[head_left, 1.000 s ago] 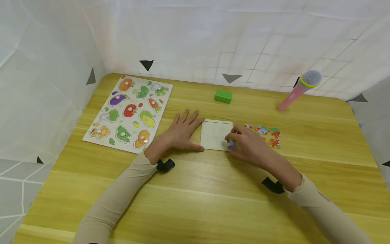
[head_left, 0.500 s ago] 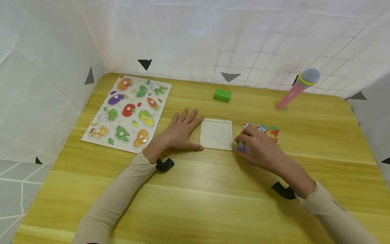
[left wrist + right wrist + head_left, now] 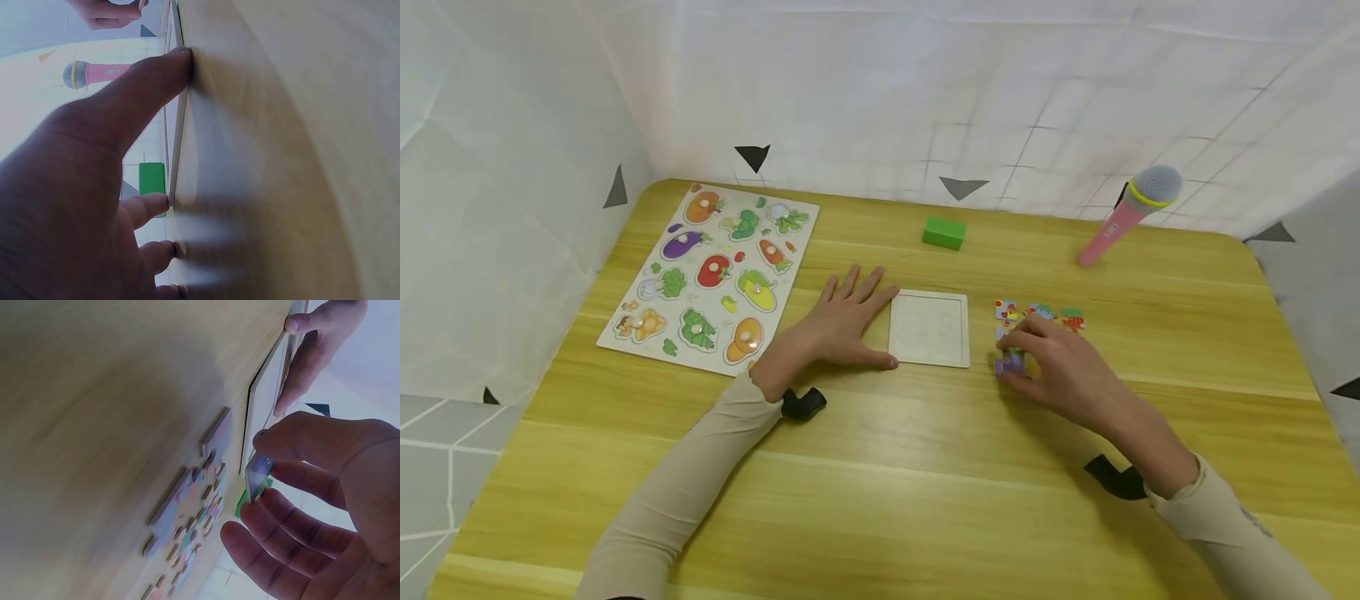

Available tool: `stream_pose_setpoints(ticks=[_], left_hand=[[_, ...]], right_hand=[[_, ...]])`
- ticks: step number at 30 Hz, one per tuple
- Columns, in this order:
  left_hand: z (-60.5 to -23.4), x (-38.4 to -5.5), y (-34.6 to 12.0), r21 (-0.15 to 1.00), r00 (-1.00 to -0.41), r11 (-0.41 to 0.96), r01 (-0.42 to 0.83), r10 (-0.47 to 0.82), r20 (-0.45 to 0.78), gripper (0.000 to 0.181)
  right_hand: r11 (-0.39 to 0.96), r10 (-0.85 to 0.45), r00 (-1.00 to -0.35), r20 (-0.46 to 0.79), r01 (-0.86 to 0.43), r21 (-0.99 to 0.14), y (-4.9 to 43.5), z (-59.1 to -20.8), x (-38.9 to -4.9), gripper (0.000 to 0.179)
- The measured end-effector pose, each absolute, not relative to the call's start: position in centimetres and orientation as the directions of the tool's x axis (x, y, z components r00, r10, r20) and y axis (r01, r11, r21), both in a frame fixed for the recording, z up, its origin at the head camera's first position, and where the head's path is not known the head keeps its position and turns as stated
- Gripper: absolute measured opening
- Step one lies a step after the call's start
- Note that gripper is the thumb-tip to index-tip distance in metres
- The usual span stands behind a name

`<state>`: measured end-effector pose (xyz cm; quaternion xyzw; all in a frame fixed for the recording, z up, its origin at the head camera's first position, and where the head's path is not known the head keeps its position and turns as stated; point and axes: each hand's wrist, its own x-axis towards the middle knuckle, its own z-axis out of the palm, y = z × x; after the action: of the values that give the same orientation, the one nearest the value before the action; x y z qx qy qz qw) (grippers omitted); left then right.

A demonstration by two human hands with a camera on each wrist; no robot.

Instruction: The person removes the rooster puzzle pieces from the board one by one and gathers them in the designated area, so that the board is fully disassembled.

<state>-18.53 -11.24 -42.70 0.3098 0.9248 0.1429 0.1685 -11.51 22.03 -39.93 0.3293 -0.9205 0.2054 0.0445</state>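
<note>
My left hand (image 3: 844,327) lies with fingers spread on the table; its thumb and index fingertip meet the left edge of a square, pale puzzle tray (image 3: 928,328). To the tray's right, my right hand (image 3: 1067,371) pinches a small purple-blue jigsaw piece (image 3: 257,474) between thumb and fingertips. In the right wrist view that piece is held up off the table, tilted, close to the loose jigsaw pieces (image 3: 170,503). From the head view, several of these colourful pieces (image 3: 1006,310) show around the right hand, which hides part of the group.
A vegetable knob puzzle board (image 3: 711,279) lies at the left. Behind the tray sits a green block (image 3: 943,233). A pink microphone (image 3: 1112,233) stands at the back right. White sheeting (image 3: 850,92) hangs beyond the table's far edge.
My right hand has moved right, from the tray's right edge to the loose pieces, with the jigsaw piece in its fingers. The left hand has stayed by the tray.
</note>
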Motion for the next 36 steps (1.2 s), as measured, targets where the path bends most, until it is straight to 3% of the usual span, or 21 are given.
stream_pose_setpoints(ticks=[36], left_hand=[[-43.1,-18.6,-11.2,0.371,-0.756,0.767,0.524,0.619,-0.211,0.109]], right_hand=[[0.778,-0.528,-0.82,0.219,-0.571,-0.262,27.2,-40.3,-9.8,0.034]])
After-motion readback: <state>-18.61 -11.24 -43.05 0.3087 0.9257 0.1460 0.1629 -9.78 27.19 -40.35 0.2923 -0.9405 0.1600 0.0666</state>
